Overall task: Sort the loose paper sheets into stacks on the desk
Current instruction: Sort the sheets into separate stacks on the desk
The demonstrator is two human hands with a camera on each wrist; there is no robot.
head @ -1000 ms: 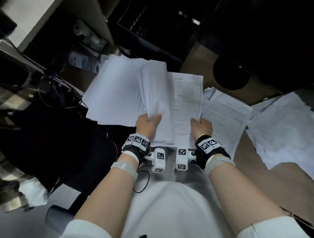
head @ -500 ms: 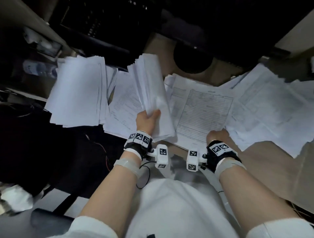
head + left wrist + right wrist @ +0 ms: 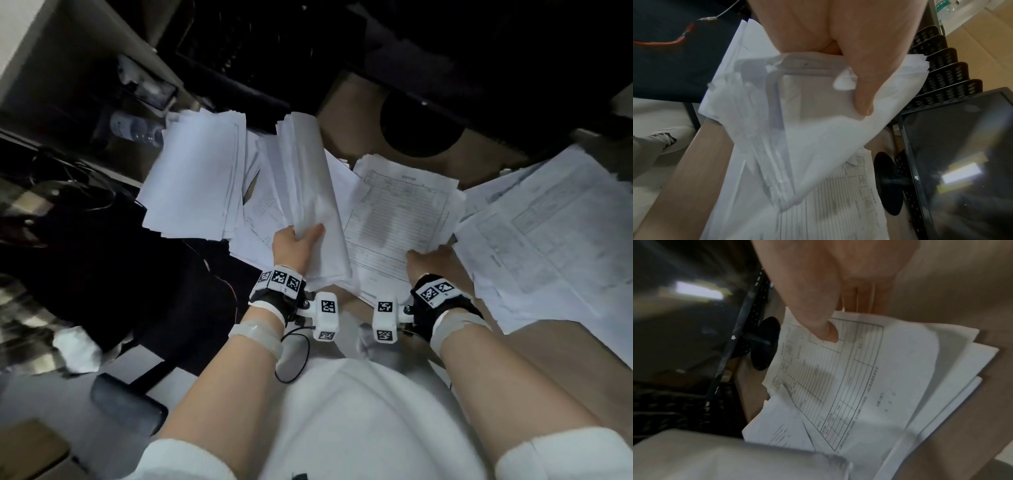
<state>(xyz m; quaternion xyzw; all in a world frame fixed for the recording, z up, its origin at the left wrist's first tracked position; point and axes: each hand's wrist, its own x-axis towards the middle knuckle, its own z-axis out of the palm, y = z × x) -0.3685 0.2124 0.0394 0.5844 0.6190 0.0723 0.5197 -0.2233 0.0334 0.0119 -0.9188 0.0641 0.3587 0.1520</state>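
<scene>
1. Here, in the head view, the left hand (image 3: pixel 296 245) grips a thick wad (image 3: pixel 310 192) of sheets, lifted and bowed above the desk (image 3: pixel 346 137). The right hand (image 3: pixel 430 260) pinches the near corner of a printed form (image 3: pixel 399 219) lying between the wad and a spread pile (image 3: pixel 555 236) at the right. A tidier stack (image 3: pixel 195 174) lies far left, overhanging the desk edge; a nudge could tip it off.
2. The left wrist view shows what the head view hides: the thumb (image 3: pixel 863 91) clamps only one end of the wad, whose free edges fan apart. I judge loose sheets could slide out if the grip eases. The monitor (image 3: pixel 962 162) stands close behind.
3. The right wrist view shows the thumb (image 3: pixel 824 327) on top of the form, fingers curled beneath, with more sheets (image 3: pixel 962 369) under it. The pinch may lift several at once, mixing the stacks.
</scene>
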